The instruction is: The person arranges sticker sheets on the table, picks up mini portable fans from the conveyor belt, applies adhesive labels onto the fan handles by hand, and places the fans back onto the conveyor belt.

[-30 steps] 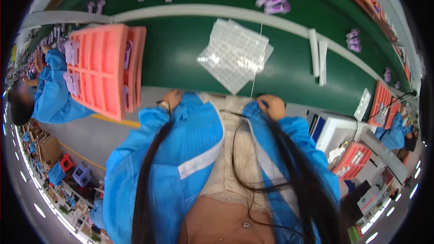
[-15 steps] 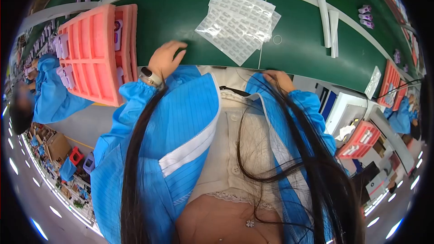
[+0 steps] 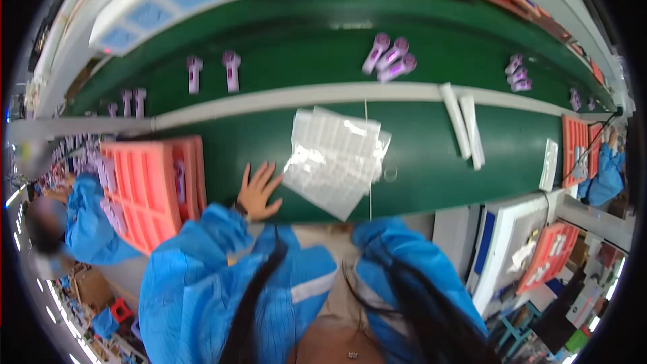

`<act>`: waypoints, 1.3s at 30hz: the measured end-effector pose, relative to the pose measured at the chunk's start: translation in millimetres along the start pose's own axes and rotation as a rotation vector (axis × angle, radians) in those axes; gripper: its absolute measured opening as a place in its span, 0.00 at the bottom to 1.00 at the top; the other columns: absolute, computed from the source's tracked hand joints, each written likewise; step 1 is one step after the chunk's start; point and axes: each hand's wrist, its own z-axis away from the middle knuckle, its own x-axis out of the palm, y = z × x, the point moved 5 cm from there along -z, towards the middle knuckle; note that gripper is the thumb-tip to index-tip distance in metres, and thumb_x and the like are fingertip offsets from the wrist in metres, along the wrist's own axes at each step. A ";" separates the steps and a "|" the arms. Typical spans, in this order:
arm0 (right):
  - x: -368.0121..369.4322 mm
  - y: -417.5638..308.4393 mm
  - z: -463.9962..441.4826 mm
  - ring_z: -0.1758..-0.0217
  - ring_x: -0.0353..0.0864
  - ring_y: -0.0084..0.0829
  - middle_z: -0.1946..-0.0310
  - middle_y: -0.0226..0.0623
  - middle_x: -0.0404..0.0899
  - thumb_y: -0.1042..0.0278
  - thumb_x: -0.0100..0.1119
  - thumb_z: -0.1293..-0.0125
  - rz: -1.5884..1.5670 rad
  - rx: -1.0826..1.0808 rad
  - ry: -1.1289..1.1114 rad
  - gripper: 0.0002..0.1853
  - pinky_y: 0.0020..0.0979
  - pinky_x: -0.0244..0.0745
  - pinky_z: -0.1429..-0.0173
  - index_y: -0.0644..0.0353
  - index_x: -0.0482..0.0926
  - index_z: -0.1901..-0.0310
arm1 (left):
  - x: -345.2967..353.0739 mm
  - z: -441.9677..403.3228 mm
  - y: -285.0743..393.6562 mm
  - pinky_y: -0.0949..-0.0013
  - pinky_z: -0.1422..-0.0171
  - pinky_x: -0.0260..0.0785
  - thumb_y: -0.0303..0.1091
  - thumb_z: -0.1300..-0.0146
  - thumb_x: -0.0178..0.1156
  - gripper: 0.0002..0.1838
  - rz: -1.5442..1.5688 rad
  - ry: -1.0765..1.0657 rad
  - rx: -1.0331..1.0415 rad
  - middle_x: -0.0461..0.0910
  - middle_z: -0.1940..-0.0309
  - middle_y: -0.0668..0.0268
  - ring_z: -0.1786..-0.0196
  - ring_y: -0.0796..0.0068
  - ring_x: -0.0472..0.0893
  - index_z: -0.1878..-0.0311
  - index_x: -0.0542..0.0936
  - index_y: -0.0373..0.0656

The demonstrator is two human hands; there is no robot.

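My left hand (image 3: 259, 192) rests on the green table (image 3: 438, 182) with its fingers spread, holding nothing. Just right of its fingertips lie overlapping clear sheets (image 3: 333, 158) with rows of small labels. To the left of this hand stand pink compartment trays (image 3: 145, 189), with several light purple devices in them. My right hand does not show; its blue sleeve (image 3: 394, 243) ends at the table's front edge, below the sheets.
Purple devices (image 3: 391, 57) lie on the green belt behind a pale rail (image 3: 269, 102). Two white strips (image 3: 464, 125) lie at the right. A co-worker in blue (image 3: 98, 222) sits at the left, another (image 3: 603, 172) at the far right. Pink trays (image 3: 549, 256) stand lower right.
My left hand has come up from the table edge onto the tabletop, its fingers now spread near the sheets. My right hand has dropped out of sight. The view has tilted up, showing more of the belt.
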 end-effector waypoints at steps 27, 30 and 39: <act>-85.6 126.2 -37.8 0.39 0.74 0.48 0.43 0.50 0.76 0.43 0.60 0.39 0.028 0.243 0.450 0.32 0.40 0.68 0.35 0.55 0.74 0.39 | 11.3 17.5 3.9 0.32 0.28 0.39 0.54 0.48 0.59 0.36 -0.047 -0.050 -0.028 0.59 0.31 0.43 0.28 0.41 0.57 0.38 0.72 0.45; -81.5 130.8 -35.8 0.39 0.74 0.48 0.43 0.50 0.76 0.43 0.60 0.39 0.028 0.231 0.451 0.32 0.40 0.68 0.35 0.55 0.74 0.39 | 12.8 20.3 3.4 0.32 0.28 0.39 0.54 0.47 0.57 0.36 -0.071 -0.061 -0.016 0.58 0.31 0.41 0.27 0.39 0.56 0.37 0.70 0.44; -62.6 139.4 -26.3 0.39 0.74 0.48 0.43 0.51 0.76 0.44 0.61 0.39 0.059 0.211 0.468 0.31 0.41 0.68 0.36 0.55 0.74 0.39 | 6.7 16.8 7.3 0.32 0.27 0.41 0.49 0.52 0.61 0.38 -0.037 -0.016 -0.010 0.59 0.31 0.39 0.28 0.36 0.58 0.37 0.71 0.41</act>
